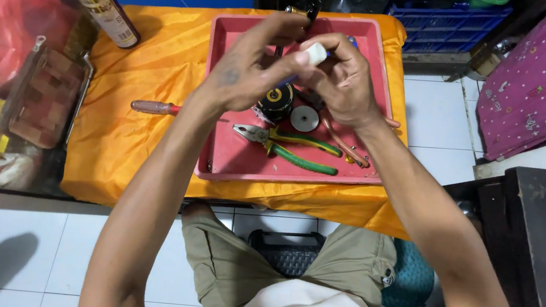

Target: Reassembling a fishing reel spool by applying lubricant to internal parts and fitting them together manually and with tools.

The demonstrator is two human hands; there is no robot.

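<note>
White and small, a plastic cylinder (316, 53) sits pinched between both hands' fingertips, left hand (250, 67) and right hand (343, 81) raised over the pink plastic tray's (233, 163) far edge, mid-fitting; a steady twist looks due.

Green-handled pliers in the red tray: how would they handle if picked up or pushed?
The pliers look like rigid metal, so probably stiff and fairly heavy for their size. They lie flat in the red tray, so unlikely to roll; a push would probably slide them. The green handles are splayed, so the joint may swing when lifted by one handle.
</note>
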